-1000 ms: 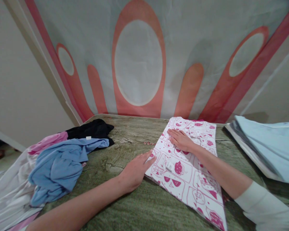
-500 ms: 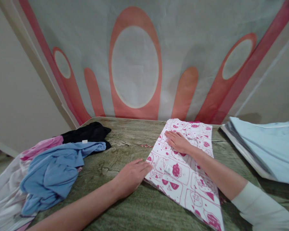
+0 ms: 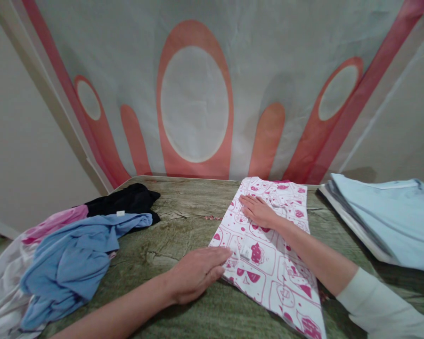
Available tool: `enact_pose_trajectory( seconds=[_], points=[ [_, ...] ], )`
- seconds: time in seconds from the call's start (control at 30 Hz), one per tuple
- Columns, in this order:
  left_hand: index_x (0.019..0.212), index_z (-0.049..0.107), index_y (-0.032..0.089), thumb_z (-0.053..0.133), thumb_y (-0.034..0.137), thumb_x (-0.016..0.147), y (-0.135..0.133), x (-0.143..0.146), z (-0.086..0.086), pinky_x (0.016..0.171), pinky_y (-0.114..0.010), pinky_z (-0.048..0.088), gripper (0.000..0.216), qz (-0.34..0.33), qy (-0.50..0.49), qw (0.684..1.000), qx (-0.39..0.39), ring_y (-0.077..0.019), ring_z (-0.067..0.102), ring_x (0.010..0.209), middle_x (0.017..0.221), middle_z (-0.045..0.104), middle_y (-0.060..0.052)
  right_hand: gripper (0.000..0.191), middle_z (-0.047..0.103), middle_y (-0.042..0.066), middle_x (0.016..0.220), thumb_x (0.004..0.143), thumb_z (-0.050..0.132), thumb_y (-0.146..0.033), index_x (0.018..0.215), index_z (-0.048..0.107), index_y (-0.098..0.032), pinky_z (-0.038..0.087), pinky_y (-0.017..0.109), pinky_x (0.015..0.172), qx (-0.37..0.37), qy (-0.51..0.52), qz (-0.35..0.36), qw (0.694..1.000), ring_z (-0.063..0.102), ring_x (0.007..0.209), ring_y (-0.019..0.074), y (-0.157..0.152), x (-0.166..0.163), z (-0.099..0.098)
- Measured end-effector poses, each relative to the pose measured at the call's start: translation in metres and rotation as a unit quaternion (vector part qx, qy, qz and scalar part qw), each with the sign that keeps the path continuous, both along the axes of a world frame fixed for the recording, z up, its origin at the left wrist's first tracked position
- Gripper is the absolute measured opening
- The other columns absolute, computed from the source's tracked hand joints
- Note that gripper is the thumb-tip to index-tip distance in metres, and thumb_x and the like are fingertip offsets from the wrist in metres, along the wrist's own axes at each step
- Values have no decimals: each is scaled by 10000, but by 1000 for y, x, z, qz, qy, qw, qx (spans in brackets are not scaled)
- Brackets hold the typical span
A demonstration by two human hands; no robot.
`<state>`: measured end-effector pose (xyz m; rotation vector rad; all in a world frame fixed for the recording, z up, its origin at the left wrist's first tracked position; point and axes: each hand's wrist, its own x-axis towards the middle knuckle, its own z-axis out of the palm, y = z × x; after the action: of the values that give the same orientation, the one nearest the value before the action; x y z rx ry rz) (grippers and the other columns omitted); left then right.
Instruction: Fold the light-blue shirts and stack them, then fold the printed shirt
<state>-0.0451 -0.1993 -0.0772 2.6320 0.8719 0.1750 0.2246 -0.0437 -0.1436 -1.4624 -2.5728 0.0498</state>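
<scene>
A white garment with a pink cartoon print point(image 3: 261, 278) lies folded into a long strip on the wood-patterned tabletop. My right hand point(image 3: 259, 212) rests flat on its upper part, fingers stretched out to the left. At the strip's left edge is my left hand point(image 3: 199, 273), fingers straight and together, their tips over the cloth's border. Neither hand grasps the fabric. What lies beneath the right palm is hidden.
To the left is a loose heap with a blue garment point(image 3: 70, 263), a black one point(image 3: 123, 197), a pink one point(image 3: 58, 223) and whitish cloth point(image 3: 3, 282). At right lies a stack of folded clothes, light blue point(image 3: 392, 216) on top. A printed backdrop point(image 3: 198, 103) stands behind the table point(image 3: 176, 197).
My left hand has turned and its fingertips have slid slightly right, further onto the printed cloth. The right hand stays in place on it. The view has shifted a little.
</scene>
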Motion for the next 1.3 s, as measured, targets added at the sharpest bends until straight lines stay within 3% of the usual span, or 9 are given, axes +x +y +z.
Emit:
enact_pose_trajectory(
  seconds=[0.13, 0.23, 0.37, 0.47, 0.67, 0.87, 0.97, 1.07, 1.3],
  points=[
    [1424, 169, 172, 317, 524, 903, 3, -3, -5, 1104, -391, 165, 646, 3, 48, 999, 24, -229, 199, 1334, 1461, 194, -87, 559, 285, 31, 1448, 916, 141, -464, 1395, 278, -211, 140, 432, 1077, 3, 5, 3, 1000, 219, 1329, 211, 0, 0, 0],
    [1432, 124, 187, 333, 559, 883, 0, -6, -1, 1102, -398, 164, 696, 1, 68, 998, 18, -251, 158, 1342, 1473, 129, -90, 556, 283, 36, 1448, 916, 150, -467, 1399, 269, -217, 136, 438, 1076, 4, 4, 2, 1000, 215, 1331, 211, 0, -1, 0],
    [1428, 129, 254, 303, 517, 911, -3, -8, 18, 1105, -394, 154, 605, -24, 76, 997, -8, -232, 160, 1342, 1469, 155, -47, 559, 273, 45, 1451, 917, 151, -468, 1401, 264, -212, 134, 444, 1075, -2, 5, 4, 1000, 210, 1332, 214, 0, -2, 3],
    [1427, 123, 272, 245, 450, 945, 12, -4, 25, 1112, -381, 125, 527, -25, 64, 998, -3, -194, 195, 1336, 1460, 205, -26, 568, 260, 51, 1456, 914, 157, -483, 1404, 257, -213, 134, 450, 1074, -11, 11, 7, 1000, 206, 1333, 220, -1, -3, 7],
    [1409, 214, 147, 211, 463, 941, 65, 32, -1, 1096, -425, 115, 565, 55, 76, 992, 88, -224, 157, 1345, 1458, 209, -112, 554, 272, 60, 1450, 918, 193, -460, 1404, 257, -202, 120, 447, 1082, -22, 30, 40, 999, 202, 1334, 221, -14, -11, 16],
    [1402, 223, 105, 203, 560, 906, 60, 46, -20, 1090, -435, 111, 674, 73, 99, 986, 108, -251, 116, 1350, 1458, 180, -147, 580, 243, 78, 1461, 874, 375, -427, 1391, 281, -182, 190, 391, 1081, -38, 71, 118, 990, 209, 1333, 210, -26, -17, 28],
    [1411, 187, 87, 203, 585, 893, 47, 41, -18, 1086, -442, 130, 719, 78, 105, 987, 89, -266, 89, 1352, 1463, 129, -158, 631, 201, 138, 1466, 853, 425, -401, 1385, 274, -97, 220, 347, 1075, -7, 103, 84, 991, 178, 1342, 215, -16, -7, 32],
    [1419, 172, 111, 205, 592, 888, 33, 36, -14, 1083, -468, 120, 717, 85, 110, 987, 78, -279, 79, 1351, 1466, 109, -145, 576, 247, 163, 1445, 888, 349, -403, 1361, 321, -75, 222, 365, 1072, -11, 91, 31, 995, 205, 1334, 224, -1, 11, 29],
    [1419, 205, 199, 281, 675, 817, 0, 25, -8, 1062, -536, 109, 771, 106, 142, 984, 34, -346, 60, 1339, 1467, 101, -111, 593, 144, 144, 1479, 883, 324, -427, 1368, 302, -88, 202, 425, 1057, 13, 28, -148, 989, 178, 1337, 274, 23, 54, 1]
  ],
)
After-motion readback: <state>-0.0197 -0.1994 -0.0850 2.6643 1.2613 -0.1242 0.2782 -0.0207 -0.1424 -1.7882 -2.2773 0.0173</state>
